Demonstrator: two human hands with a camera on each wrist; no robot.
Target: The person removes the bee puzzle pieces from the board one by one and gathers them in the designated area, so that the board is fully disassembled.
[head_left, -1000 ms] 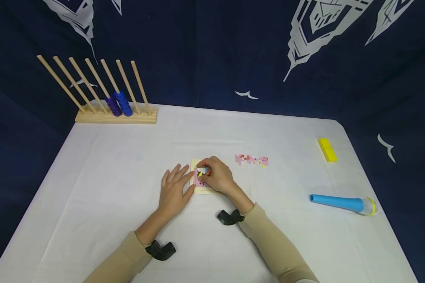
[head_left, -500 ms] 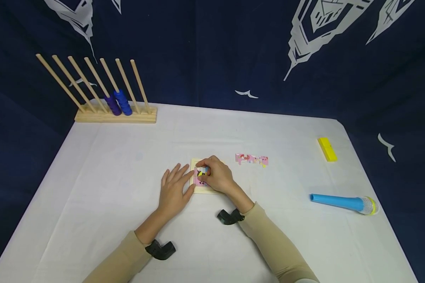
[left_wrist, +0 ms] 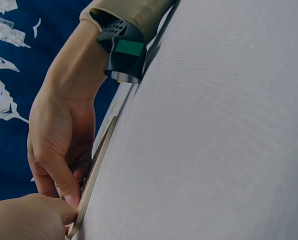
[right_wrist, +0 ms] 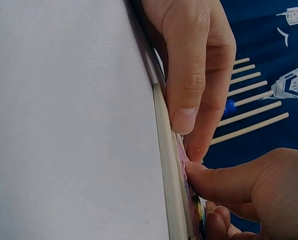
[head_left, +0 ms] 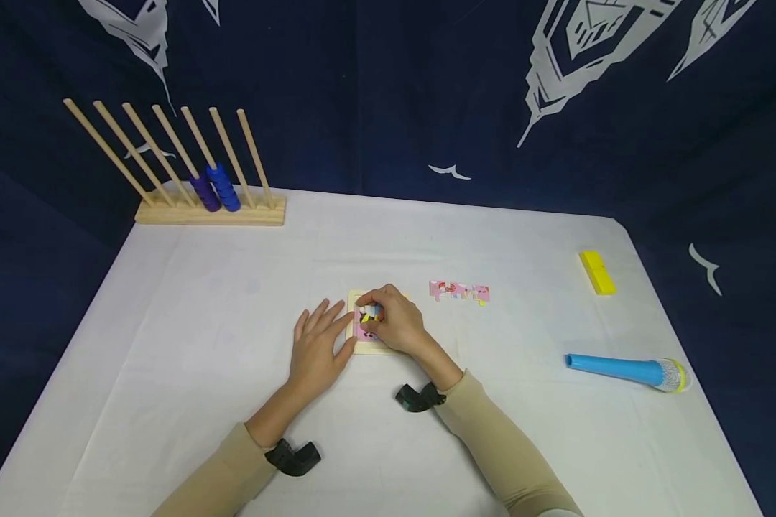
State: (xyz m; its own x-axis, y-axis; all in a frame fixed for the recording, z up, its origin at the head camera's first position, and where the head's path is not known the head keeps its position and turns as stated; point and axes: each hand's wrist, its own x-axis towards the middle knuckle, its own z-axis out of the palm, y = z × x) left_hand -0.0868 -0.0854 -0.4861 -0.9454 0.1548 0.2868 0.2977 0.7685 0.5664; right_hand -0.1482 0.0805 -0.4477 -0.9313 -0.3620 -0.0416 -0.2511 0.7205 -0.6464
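In the head view a small jigsaw puzzle with a pale wooden frame (head_left: 376, 350) lies at mid-table, pink picture pieces inside it. My left hand (head_left: 317, 352) lies flat with fingers spread, its thumb and index fingertips at the frame's left edge. Over the puzzle, my right hand (head_left: 397, 322) curls thumb and index finger around a puzzle piece (head_left: 368, 313) showing white, blue and yellow. The right palm covers the puzzle's right part. From the right wrist, the right thumb (right_wrist: 224, 182) appears close against the picture surface, beside the left thumb (right_wrist: 184, 117).
Loose pink puzzle pieces (head_left: 455, 291) lie in a row right of the frame. A wooden peg rack (head_left: 210, 215) with purple and blue beads stands back left. On the right are a yellow block (head_left: 598, 273) and a blue toy microphone (head_left: 617, 368).
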